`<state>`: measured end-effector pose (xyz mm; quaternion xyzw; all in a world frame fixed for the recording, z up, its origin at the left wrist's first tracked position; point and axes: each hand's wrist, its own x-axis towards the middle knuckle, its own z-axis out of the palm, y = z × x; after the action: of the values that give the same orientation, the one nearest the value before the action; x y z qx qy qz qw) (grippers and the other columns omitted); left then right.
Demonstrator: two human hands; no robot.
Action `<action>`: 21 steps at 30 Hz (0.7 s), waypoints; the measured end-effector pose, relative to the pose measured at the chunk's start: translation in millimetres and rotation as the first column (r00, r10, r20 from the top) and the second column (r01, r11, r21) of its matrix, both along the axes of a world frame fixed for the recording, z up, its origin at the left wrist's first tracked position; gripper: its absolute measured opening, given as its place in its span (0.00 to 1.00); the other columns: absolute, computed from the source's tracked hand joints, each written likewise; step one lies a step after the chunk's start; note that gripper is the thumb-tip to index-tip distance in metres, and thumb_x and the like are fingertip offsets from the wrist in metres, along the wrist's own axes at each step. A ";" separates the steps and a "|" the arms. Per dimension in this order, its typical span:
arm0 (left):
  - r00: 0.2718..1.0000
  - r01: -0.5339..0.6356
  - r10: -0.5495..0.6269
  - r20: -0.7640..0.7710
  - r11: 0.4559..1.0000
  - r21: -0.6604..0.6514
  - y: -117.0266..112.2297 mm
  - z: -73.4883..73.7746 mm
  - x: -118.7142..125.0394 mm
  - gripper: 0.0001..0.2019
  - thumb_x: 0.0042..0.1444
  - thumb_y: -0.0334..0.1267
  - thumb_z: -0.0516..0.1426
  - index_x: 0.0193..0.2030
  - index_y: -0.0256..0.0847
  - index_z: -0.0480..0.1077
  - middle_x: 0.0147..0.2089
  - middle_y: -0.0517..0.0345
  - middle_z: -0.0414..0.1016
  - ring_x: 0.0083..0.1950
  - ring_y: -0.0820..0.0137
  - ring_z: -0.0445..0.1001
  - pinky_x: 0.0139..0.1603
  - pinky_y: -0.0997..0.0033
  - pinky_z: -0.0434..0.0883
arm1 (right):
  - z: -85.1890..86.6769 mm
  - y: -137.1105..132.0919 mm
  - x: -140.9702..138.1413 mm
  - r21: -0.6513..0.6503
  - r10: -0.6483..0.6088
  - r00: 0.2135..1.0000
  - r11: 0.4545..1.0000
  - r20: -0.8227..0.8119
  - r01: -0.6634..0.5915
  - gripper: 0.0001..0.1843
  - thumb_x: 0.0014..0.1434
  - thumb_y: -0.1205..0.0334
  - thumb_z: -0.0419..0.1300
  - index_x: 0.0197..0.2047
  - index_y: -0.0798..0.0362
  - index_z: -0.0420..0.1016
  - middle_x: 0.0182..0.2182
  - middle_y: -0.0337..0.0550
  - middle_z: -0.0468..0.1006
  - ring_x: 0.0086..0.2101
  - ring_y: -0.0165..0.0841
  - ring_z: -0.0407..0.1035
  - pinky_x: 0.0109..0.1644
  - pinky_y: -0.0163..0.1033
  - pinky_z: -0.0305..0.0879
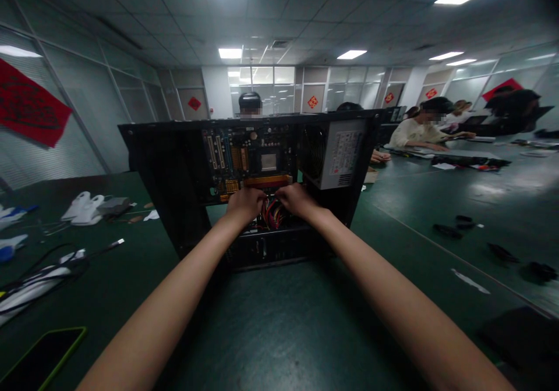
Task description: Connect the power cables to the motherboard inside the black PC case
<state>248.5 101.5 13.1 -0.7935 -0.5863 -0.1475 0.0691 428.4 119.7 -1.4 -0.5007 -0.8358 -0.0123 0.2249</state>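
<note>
A black computer case (pixel 170 193) stands open on the green table in front of me. Inside it a motherboard (pixel 279 141) is mounted at the back, and a silver power supply (pixel 345 152) sits at the upper right. A bundle of coloured cables (pixel 274 213) hangs just below the board's memory slots. My left hand (pixel 247 203) reaches in from the left, its fingers closed at the top of the cables. From the right, my right hand (pixel 297 199) pinches at the same bundle. The exact spots under the fingertips are hidden.
A phone with a green edge (pixel 48 356) lies at the lower left, near loose cables (pixel 65 269) and white plastic pieces (pixel 85 208). Small black parts (pixel 448 231) lie on the right. Several people sit around the table, one in a light top (pixel 413 132).
</note>
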 end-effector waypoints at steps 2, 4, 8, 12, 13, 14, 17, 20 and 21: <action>1.000 0.005 -0.005 0.006 1.000 0.009 0.7 -0.3 -0.6 0.18 0.63 0.41 0.51 0.53 0.54 0.78 0.51 0.55 0.82 0.51 0.57 0.79 0.50 0.60 0.74 | 0.0 0.0 0.7 0.012 0.005 1.000 1.000 0.015 -0.005 0.16 0.64 0.72 0.55 0.47 0.56 0.83 0.45 0.50 0.84 0.46 0.36 0.77 0.46 0.32 0.65; 1.000 0.013 -0.013 0.006 1.000 0.017 0.9 0.0 -0.5 0.18 0.63 0.41 0.51 0.53 0.54 0.79 0.51 0.55 0.82 0.51 0.57 0.79 0.50 0.60 0.74 | 0.0 0.1 1.3 0.022 0.004 0.999 1.000 0.043 -0.005 0.15 0.64 0.71 0.56 0.46 0.55 0.83 0.45 0.50 0.84 0.46 0.37 0.78 0.45 0.33 0.65; 1.000 0.010 -0.009 -0.018 1.000 0.011 0.5 1.5 1.5 0.18 0.62 0.41 0.52 0.52 0.53 0.79 0.50 0.54 0.82 0.50 0.57 0.80 0.49 0.61 0.74 | -1.1 1.2 1.9 0.031 0.014 0.997 0.999 0.076 -0.016 0.14 0.65 0.70 0.56 0.44 0.57 0.84 0.43 0.52 0.84 0.45 0.38 0.78 0.44 0.34 0.65; 1.000 0.007 -0.007 -0.022 1.000 0.021 1.0 1.4 2.5 0.18 0.61 0.40 0.52 0.52 0.54 0.79 0.50 0.54 0.82 0.50 0.57 0.80 0.49 0.61 0.74 | -3.6 2.4 2.3 0.044 0.028 0.998 0.999 0.061 -0.031 0.15 0.65 0.69 0.55 0.47 0.57 0.83 0.44 0.53 0.84 0.47 0.39 0.78 0.45 0.34 0.66; 1.000 0.009 -0.008 -0.016 1.000 0.022 1.0 1.2 2.4 0.18 0.61 0.41 0.52 0.52 0.54 0.79 0.50 0.54 0.82 0.50 0.57 0.80 0.50 0.60 0.74 | -3.9 2.1 2.4 0.047 0.035 0.997 0.998 0.064 -0.038 0.15 0.65 0.69 0.55 0.47 0.57 0.83 0.44 0.53 0.84 0.46 0.39 0.78 0.46 0.34 0.66; 1.000 0.008 -0.007 -0.012 1.000 0.019 0.9 1.0 2.1 0.18 0.61 0.41 0.52 0.52 0.54 0.79 0.50 0.54 0.82 0.50 0.56 0.80 0.50 0.60 0.74 | -3.9 1.6 2.4 0.048 0.041 0.997 0.998 0.070 -0.044 0.15 0.65 0.69 0.55 0.47 0.57 0.83 0.44 0.53 0.84 0.46 0.39 0.78 0.46 0.34 0.66; 1.000 0.006 -0.006 0.000 1.000 0.006 0.3 0.9 1.0 0.18 0.62 0.41 0.52 0.52 0.54 0.79 0.50 0.54 0.82 0.51 0.56 0.80 0.50 0.59 0.74 | -1.9 -1.4 2.2 0.031 0.030 0.995 0.999 0.099 -0.033 0.16 0.64 0.71 0.55 0.46 0.56 0.83 0.44 0.52 0.84 0.46 0.38 0.78 0.46 0.34 0.66; 1.000 0.004 -0.004 0.005 1.000 0.005 0.1 1.4 -0.4 0.17 0.63 0.42 0.52 0.53 0.54 0.79 0.50 0.54 0.82 0.51 0.57 0.79 0.50 0.60 0.74 | 1.3 -5.0 1.5 0.030 -0.004 0.992 1.000 0.125 0.000 0.16 0.64 0.70 0.55 0.47 0.56 0.83 0.44 0.53 0.84 0.46 0.40 0.78 0.46 0.36 0.66; 1.000 0.004 -0.004 0.002 1.000 0.009 0.2 1.4 -0.8 0.17 0.63 0.42 0.52 0.53 0.54 0.79 0.50 0.54 0.82 0.51 0.57 0.79 0.51 0.60 0.74 | 2.2 -6.1 1.2 0.035 -0.011 0.992 0.999 0.127 0.006 0.16 0.65 0.69 0.54 0.47 0.56 0.83 0.44 0.54 0.84 0.46 0.41 0.78 0.46 0.36 0.66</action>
<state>247.7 101.7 14.5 -0.7943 -0.5841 -0.1510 0.0716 429.6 113.6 0.8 -0.4984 -0.8460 -0.0598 0.1797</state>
